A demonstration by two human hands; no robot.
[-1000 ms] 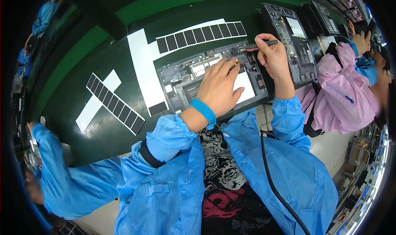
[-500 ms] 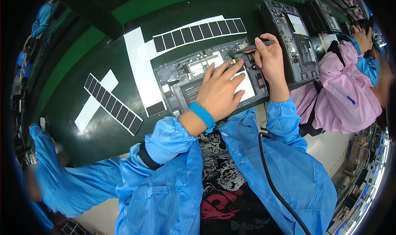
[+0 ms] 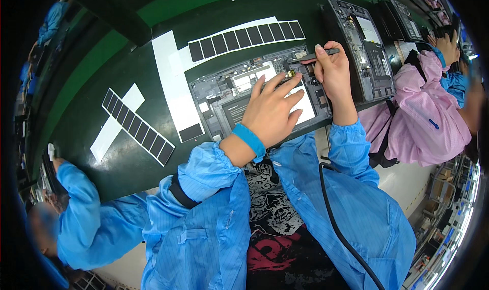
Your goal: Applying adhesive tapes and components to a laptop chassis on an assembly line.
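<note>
An opened laptop base [image 3: 210, 117] lies on the dark green bench, its circuit board and black battery [image 3: 235, 110] exposed. My left hand [image 3: 272, 106], a blue band at its wrist, rests over the middle of the base. Its fingers are spread and reach toward a small gold-coloured part [image 3: 291, 73]. Above the base's upper right corner, my right hand [image 3: 332, 72] pinches dark tweezers [image 3: 325, 54] between thumb and fingers. The tweezers' tips point left, down to the board; whether they grip anything is too small to tell.
Strips of black rectangular pads [image 3: 234, 39] and white backing sheets [image 3: 174, 94] lie left of and beyond the base. Another pad strip [image 3: 137, 127] crosses a white sheet farther left. A second opened laptop base [image 3: 374, 60] sits at right. Co-workers in pink [image 3: 423, 116] and blue [image 3: 81, 193] flank me.
My hands and the tweezers stay almost where they were. At far left, the co-worker's blue-sleeved arm has shifted, bent closer to the bench edge. The view has tilted slightly.
</note>
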